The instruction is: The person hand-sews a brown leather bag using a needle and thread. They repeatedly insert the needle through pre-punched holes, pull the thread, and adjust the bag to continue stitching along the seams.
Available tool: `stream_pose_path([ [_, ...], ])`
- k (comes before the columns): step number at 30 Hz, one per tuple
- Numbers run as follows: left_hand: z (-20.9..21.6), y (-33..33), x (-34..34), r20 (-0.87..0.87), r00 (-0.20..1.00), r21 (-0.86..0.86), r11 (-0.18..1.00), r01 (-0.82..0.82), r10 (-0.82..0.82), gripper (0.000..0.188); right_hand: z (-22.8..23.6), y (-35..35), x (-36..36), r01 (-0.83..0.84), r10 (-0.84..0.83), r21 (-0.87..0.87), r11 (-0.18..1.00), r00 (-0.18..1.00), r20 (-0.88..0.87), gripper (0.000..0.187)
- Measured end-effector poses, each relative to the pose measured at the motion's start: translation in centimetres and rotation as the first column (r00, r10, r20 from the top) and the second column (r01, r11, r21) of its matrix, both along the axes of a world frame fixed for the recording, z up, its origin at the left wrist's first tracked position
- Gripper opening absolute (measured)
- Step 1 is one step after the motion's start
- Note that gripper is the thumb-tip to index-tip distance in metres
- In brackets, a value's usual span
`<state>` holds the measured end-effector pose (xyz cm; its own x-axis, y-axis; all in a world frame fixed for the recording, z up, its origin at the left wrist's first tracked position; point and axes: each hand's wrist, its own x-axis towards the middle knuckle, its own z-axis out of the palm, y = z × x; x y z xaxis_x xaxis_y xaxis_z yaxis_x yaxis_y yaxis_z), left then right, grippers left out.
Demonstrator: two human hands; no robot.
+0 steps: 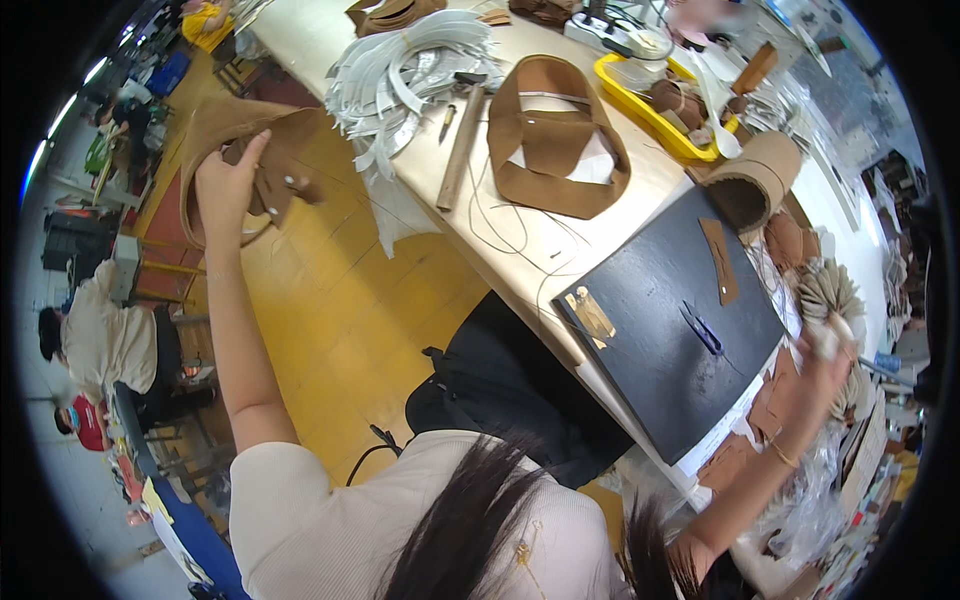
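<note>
Out to the left, over the floor, my left hand (225, 190) grips a curved brown leather-like piece (275, 125), with the thumb on its upper edge. Pale spots show on a dangling part of it. My right hand (828, 375) is at the right end of the table, beside a bundle of beige strips (832, 290). Motion smears its fingers, so whether it holds anything is unclear. Between the hands lies a black board (640, 370) with blue thread snips (703, 328), a small brown strip (718, 260) and a tan patch (592, 315) on it.
Beyond the board stand a brown looped band (560, 195), a hammer (462, 145), a pile of white curved strips (400, 75) and a yellow tray (650, 115). A rolled brown piece (755, 175) sits at the board's far corner. Other people (110, 330) work at left.
</note>
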<state>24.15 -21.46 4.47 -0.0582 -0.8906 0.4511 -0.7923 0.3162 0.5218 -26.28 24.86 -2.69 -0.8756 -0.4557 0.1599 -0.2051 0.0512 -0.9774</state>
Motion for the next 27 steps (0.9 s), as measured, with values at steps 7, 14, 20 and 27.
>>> stream_pose_path([
  [7, 1.0, 11.8, -12.8, -0.333, 0.786, 0.013, 0.830, 0.557, -0.522, 0.030, 0.8, -20.4, 19.4, -0.622, 0.682, -0.438, 0.649, 0.731, -0.027, 0.015],
  [14, 0.3, 14.6, -18.6, -0.450, 0.530, -0.042, 0.610, 0.792, -0.719, 0.022, 3.5, -17.6, 20.3, -0.524, 0.717, -0.501, 0.689, 0.391, 0.577, 0.013],
  [20, -0.4, 15.4, -19.0, -0.515, 0.491, 0.274, 0.408, 0.871, -0.703, 0.027, 5.2, -11.4, 16.5, -0.780, 0.844, -0.329, 0.533, 0.461, 0.273, 0.023],
  [27, 0.1, 19.0, -19.9, -0.500, 0.280, 0.406, 0.064, 0.912, -0.820, 0.032, 4.5, -12.3, 17.4, -0.429, 0.714, -0.765, 0.480, 0.698, 0.056, 0.033],
])
